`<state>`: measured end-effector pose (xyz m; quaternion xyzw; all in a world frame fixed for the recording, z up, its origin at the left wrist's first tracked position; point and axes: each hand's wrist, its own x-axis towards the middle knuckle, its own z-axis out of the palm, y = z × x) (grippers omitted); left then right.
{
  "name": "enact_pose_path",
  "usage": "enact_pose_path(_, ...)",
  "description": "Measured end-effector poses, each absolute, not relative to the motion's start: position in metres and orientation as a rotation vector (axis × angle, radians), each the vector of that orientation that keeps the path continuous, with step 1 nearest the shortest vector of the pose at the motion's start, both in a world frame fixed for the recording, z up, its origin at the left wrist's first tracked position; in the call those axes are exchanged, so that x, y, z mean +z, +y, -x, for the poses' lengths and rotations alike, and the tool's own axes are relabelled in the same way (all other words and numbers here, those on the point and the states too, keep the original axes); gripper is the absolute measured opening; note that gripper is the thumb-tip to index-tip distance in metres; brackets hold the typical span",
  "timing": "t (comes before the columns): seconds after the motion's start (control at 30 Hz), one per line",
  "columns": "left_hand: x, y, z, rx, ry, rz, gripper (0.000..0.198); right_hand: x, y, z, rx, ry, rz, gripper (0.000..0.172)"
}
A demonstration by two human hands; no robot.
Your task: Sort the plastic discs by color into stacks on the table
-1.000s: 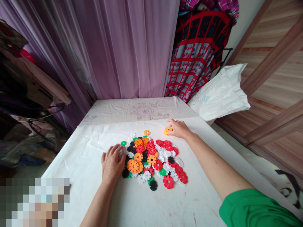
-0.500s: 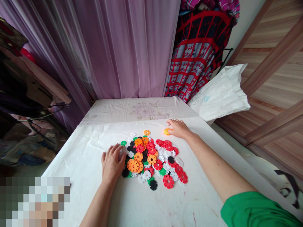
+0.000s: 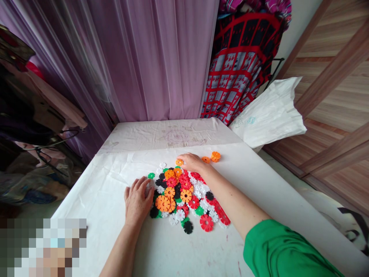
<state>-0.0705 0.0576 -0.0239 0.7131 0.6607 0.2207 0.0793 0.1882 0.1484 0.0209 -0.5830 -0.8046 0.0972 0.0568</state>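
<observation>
A heap of flat plastic snowflake discs [image 3: 178,196] in orange, red, white, black and green lies on a white cloth [image 3: 95,231]. My left hand [image 3: 137,200] rests palm down against the heap's left side, fingers spread, touching white discs. My right hand [image 3: 193,162] lies palm down over the heap's top edge, its fingertips beside a small orange disc [image 3: 179,162]. Its underside is hidden. Two orange discs [image 3: 215,156] [image 3: 205,159] lie apart from the heap, to the right of that hand.
A lilac curtain [image 3: 150,61] hangs behind the table. A white plastic bag [image 3: 268,115] sits past the right edge, below a red and black patterned cloth [image 3: 239,65]. A wooden panel [image 3: 331,88] stands at right. A pixelated patch covers the lower left corner.
My right hand has slid left from the orange discs onto the heap's top edge, leaving two orange discs lying apart. My left hand has barely moved.
</observation>
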Motion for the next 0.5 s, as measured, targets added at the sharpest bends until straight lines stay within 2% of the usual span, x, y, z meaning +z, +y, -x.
enact_pose_path(0.1,-0.0242,0.0575,0.0702,0.671,1.975,-2.129,0.035,0.0222,0.1526,-0.1874,0.27,-2.446,1.829,0.042)
enact_pose_path(0.27,-0.0242,0.0574,0.0701,0.675,1.97,-2.125,0.035,0.0242,0.1509,-0.1844,0.222,-2.48,1.822,0.035)
enact_pose_path(0.5,-0.0241,0.0571,0.0703,0.667,1.979,-2.129,0.035,0.0256,0.1527,-0.1811,0.357,-2.386,1.916,0.059)
